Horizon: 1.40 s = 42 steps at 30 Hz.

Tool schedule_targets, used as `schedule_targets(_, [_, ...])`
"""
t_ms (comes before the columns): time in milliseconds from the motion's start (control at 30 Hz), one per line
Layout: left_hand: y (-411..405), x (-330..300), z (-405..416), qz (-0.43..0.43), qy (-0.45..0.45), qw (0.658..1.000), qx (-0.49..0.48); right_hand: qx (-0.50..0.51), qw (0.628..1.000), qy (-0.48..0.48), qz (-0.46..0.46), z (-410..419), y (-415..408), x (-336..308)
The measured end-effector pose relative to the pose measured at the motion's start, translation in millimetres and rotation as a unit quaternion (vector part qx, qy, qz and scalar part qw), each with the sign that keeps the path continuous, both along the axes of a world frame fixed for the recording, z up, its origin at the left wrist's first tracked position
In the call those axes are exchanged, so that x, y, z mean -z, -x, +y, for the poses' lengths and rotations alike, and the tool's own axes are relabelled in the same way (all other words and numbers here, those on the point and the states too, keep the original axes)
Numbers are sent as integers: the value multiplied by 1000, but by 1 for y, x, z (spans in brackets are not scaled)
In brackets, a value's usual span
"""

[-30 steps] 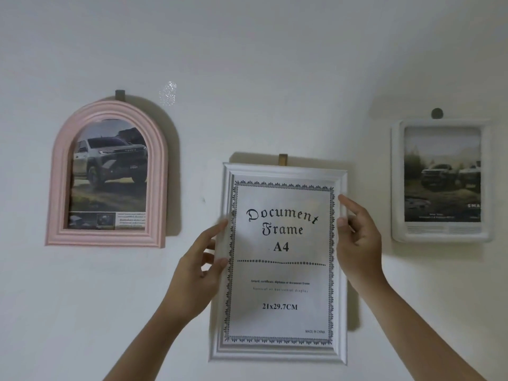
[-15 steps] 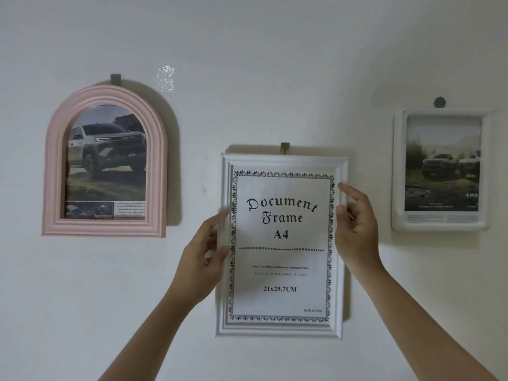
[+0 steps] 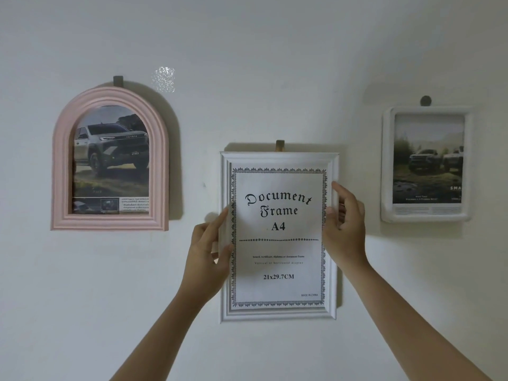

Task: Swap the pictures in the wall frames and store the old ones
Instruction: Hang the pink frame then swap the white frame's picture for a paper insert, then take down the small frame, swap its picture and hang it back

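White document frame (image 3: 279,312) on wall — both hands' fingers (image 3: 334,191) clasping its side edges.

A white wall (image 3: 261,50) carries 3 hooks and a shiny patch of clear tape (image 3: 164,79).

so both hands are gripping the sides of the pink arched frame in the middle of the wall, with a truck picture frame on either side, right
Not quite. The frame in the middle, held by the left hand and right hand, is the white document frame, not the pink one. The pink arched frame hangs to its left with a truck picture; the white rounded frame hangs right. The head view shows this.
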<state>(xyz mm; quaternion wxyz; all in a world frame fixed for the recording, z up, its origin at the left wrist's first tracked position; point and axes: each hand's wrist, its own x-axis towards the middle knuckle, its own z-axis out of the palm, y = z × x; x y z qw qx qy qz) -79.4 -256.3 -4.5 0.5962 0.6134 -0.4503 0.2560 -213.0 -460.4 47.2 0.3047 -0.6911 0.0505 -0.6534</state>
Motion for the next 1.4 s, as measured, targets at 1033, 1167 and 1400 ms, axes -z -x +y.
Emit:
schedule_targets(1033, [162,-38,-124,-62,-22,997,40,143,990,-2,-10,-114,160,-11])
schedule_targets(1167, [172,-49,-164,-88,-43,994,38,157,987,16,20,-154,169,-17])
schedule_targets(1400, [171,-68,-218,-85,-70,994,2,145,987,32,66,-204,161,-18])
